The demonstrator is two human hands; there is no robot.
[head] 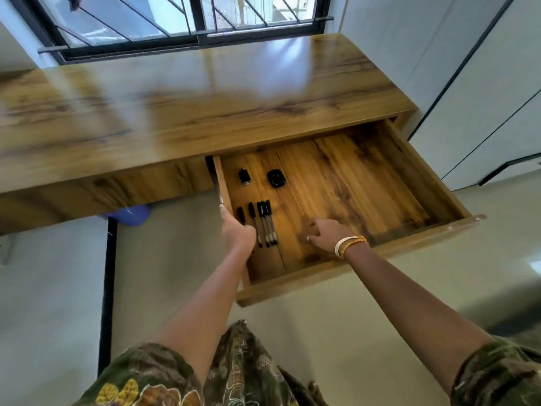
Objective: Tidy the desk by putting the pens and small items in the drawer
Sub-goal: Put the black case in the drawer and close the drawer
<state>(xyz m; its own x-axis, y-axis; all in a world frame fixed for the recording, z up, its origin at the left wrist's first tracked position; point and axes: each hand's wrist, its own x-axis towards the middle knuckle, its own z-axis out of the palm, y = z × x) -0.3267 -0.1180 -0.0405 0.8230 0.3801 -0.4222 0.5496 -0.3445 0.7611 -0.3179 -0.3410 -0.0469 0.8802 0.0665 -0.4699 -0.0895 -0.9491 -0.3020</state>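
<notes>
Wooden drawer [380, 177] hangs open under your table [205, 92]. Your left hand [237, 232] grips its left wall beside the pens [265, 224]; your right hand [328, 232] rests inside, fingers [314, 222] spread, holding nothing. No writing is readable.

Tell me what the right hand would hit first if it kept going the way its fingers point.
The right hand points left across the drawer floor toward the row of pens. Bare wood lies between, so the nearest pen would likely come first, though the hand's height above the floor is unclear.
</notes>
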